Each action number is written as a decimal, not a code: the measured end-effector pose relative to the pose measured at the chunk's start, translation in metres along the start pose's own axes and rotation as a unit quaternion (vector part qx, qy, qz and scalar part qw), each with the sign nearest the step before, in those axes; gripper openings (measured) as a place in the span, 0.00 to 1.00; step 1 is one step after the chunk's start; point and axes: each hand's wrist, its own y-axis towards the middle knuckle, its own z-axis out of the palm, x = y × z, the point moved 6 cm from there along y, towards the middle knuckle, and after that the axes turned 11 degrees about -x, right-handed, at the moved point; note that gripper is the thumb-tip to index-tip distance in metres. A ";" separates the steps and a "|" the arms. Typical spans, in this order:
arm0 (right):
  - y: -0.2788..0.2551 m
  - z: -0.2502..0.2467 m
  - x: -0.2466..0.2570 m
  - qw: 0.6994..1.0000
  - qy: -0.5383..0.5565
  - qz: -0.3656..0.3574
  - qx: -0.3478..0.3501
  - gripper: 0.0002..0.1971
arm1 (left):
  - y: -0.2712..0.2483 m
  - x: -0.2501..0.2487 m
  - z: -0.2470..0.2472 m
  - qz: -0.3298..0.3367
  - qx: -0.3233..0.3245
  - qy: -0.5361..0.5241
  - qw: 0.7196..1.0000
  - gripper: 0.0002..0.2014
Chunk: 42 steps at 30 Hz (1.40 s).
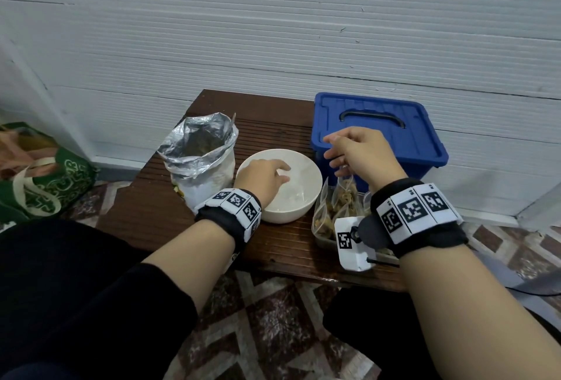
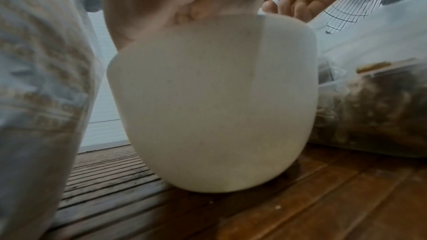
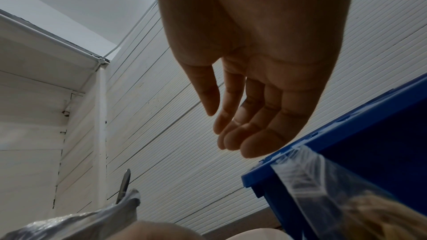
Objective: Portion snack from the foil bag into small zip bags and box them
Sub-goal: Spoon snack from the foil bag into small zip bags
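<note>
– Two hands are at work, so which step is the person on?

– Judging by the layout, fetching the next empty bag. The left hand (image 1: 261,176) reaches down into the white bowl (image 1: 288,212) at the middle of the worktop (image 1: 170,212), where something clear and thin lies, probably spare zip bags, though that is hard to make out.

– And its fingers (image 1: 280,171)?

– Bent downward onto that clear stuff. Whether they pinch it or only touch it cannot be told; the left wrist view shows just the bowl's outer wall.

– What about the right hand (image 1: 361,152)?

– It hovers above the filled zip bags (image 1: 343,194), which stand in a clear tray (image 1: 321,238) just in front of the blue box (image 1: 419,137). The right wrist view shows its fingers (image 3: 242,134) loosely extended, palm bare, holding nothing.

– Where is the snack itself?

– In the foil bag (image 1: 200,149), standing open-mouthed just left of the bowl.

– How should the step be done well?

– Lift a single bag only, peeling it from any others, and pull its mouth open before going to the foil bag. That bag looks crumpled and top-heavy, so it wants steadying. The box lid is on, so boxing needs it off first.
</note>
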 end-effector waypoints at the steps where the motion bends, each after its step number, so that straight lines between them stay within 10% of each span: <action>1: 0.000 0.000 0.000 1.000 0.000 -0.001 0.001 0.08 | 0.000 0.000 -0.004 0.002 -0.016 -0.006 1.000 0.07; 11: 0.000 0.006 -0.002 0.998 -0.048 -0.033 0.020 0.04 | 0.000 -0.007 -0.037 -0.086 -0.142 -0.270 0.948 0.07; 19: -0.002 0.001 -0.001 0.998 -0.068 -0.018 0.005 0.22 | -0.006 -0.031 -0.043 -0.135 -0.126 -0.515 0.837 0.04; 24: -0.004 -0.003 -0.001 0.998 0.057 0.017 -0.001 0.11 | -0.011 -0.042 -0.047 -0.131 -0.099 -0.566 0.808 0.04; 38: -0.007 -0.007 0.007 0.998 0.062 -0.020 0.003 0.01 | -0.014 -0.039 -0.058 -0.127 -0.155 -0.451 0.870 0.07; 42: -0.005 -0.012 0.004 0.999 0.048 -0.013 -0.014 0.04 | -0.015 -0.054 -0.066 -0.005 -0.149 -0.315 0.937 0.33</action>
